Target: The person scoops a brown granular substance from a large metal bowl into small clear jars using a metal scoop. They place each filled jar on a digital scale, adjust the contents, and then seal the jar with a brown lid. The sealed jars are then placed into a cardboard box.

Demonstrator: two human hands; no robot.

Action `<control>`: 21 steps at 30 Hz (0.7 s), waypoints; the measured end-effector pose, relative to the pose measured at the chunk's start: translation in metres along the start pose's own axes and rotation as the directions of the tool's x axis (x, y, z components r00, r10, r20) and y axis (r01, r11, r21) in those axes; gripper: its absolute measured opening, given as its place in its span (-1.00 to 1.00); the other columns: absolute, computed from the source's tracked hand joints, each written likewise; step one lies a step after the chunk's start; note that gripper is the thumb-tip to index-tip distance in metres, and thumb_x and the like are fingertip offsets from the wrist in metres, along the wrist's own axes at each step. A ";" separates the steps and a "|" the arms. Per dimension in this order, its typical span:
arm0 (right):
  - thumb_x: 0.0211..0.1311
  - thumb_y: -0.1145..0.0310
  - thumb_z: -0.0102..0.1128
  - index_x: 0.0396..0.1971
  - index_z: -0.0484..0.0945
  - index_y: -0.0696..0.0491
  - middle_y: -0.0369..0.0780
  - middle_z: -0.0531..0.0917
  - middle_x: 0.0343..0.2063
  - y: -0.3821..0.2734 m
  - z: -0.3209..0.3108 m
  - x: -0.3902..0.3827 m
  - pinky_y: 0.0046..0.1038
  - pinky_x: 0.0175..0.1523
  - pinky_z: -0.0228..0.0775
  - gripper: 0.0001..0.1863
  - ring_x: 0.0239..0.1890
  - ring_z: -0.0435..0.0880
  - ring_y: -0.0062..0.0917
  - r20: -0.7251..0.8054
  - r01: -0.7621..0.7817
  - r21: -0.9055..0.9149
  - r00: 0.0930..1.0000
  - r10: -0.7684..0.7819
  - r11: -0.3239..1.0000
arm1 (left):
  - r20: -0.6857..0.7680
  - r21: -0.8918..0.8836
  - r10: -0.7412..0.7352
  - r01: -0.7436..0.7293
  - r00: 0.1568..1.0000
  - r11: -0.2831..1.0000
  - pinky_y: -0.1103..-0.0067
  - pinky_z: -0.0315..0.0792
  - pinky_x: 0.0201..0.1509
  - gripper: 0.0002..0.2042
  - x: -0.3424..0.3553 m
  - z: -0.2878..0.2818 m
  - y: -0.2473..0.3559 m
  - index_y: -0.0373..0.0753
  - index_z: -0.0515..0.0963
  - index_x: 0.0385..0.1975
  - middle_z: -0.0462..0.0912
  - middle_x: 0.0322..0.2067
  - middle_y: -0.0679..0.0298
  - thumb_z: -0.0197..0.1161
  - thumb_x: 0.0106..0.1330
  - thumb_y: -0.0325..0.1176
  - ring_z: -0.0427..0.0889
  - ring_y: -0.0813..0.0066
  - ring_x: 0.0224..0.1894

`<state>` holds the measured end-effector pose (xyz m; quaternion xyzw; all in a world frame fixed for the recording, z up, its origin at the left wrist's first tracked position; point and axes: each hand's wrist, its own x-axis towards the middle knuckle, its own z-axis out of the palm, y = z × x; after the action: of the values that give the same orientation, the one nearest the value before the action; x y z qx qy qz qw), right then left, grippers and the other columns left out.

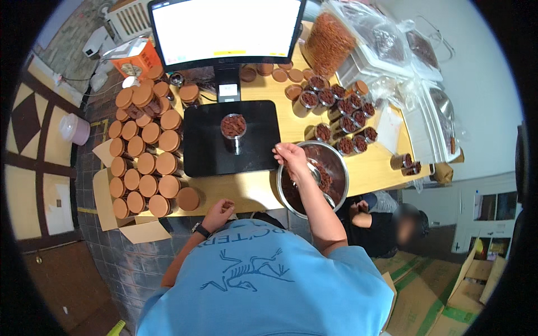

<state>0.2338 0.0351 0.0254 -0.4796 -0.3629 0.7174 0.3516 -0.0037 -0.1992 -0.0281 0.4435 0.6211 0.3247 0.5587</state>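
An uncovered clear jar (233,126) full of dark brown crumbly pieces stands on the black flat platform (260,126) of a screen-topped scale. My right hand (290,157) is between that platform and a steel bowl (343,168), over the bowl's left rim. Its fingertips are pinched together, and what they hold is too small to make out. Inside the bowl lie more brown pieces and a metal scoop (329,200), partly behind my right forearm. My left hand (218,214) hangs loosely at the table's front edge, half curled with nothing in it.
Rows of jars with copper-brown lids (147,163) fill the table's left side, beside an open carton (103,193). Uncovered filled jars (343,106) stand at the right. Behind them are white bins (364,67) and bagged goods. A person in black (378,227) sits low at the right.
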 end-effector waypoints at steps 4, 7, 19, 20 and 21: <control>0.26 0.42 0.26 -0.27 0.59 0.16 -0.33 0.64 -0.49 -0.031 0.083 0.044 -0.67 -0.39 0.41 -0.87 -0.50 0.57 -0.72 0.137 0.326 -0.244 0.944 -0.301 0.913 | 0.011 -0.036 -0.038 0.039 0.999 0.999 0.46 0.52 -0.09 -0.69 -0.001 -0.005 0.000 -0.32 0.49 -0.03 0.62 -0.18 0.12 0.19 0.35 -0.25 0.63 0.33 -0.18; 0.18 0.40 0.30 -0.35 0.64 0.18 -0.23 0.67 -0.59 -0.035 0.113 0.069 -0.51 -0.36 0.50 -0.85 -0.52 0.67 -0.56 0.141 0.409 -0.457 0.910 -0.390 0.790 | -0.010 0.003 -0.038 0.039 0.999 0.999 0.46 0.52 -0.11 -0.68 -0.003 -0.010 0.016 -0.32 0.48 -0.03 0.62 -0.18 0.12 0.19 0.36 -0.24 0.63 0.34 -0.19; 0.29 0.20 0.12 -0.46 0.53 0.13 -0.07 0.65 -0.44 0.018 0.086 -0.072 -0.26 -0.33 0.48 -0.71 -0.45 0.65 -0.16 0.302 0.301 -0.866 0.951 -0.062 0.399 | -0.009 0.009 -0.050 0.050 0.999 0.999 0.46 0.52 -0.12 -0.66 -0.001 -0.017 -0.005 -0.36 0.46 -0.04 0.62 -0.19 0.12 0.19 0.37 -0.22 0.62 0.36 -0.20; 0.31 0.22 0.09 -0.35 0.51 0.13 -0.03 0.65 -0.38 0.026 0.085 -0.079 -0.26 -0.31 0.48 -0.74 -0.41 0.65 -0.13 0.308 0.270 -0.911 0.948 0.079 0.311 | 0.008 -0.013 -0.064 0.064 0.998 0.998 0.46 0.52 -0.12 -0.66 0.001 -0.016 -0.003 -0.35 0.47 -0.04 0.62 -0.19 0.13 0.19 0.36 -0.22 0.62 0.37 -0.21; 0.34 0.24 0.07 -0.25 0.50 0.14 0.02 0.64 -0.32 0.035 0.084 -0.087 -0.25 -0.28 0.48 -0.75 -0.37 0.66 -0.10 0.297 0.251 -0.944 0.929 0.223 0.213 | 0.022 -0.038 -0.081 0.082 0.996 0.996 0.46 0.52 -0.13 -0.67 0.003 -0.015 0.001 -0.35 0.47 -0.05 0.62 -0.20 0.13 0.19 0.36 -0.22 0.62 0.37 -0.21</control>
<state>0.1743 -0.0716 0.0564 -0.4442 -0.7949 0.4018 -0.0969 -0.0182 -0.1944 -0.0264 0.4101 0.6264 0.3093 0.5864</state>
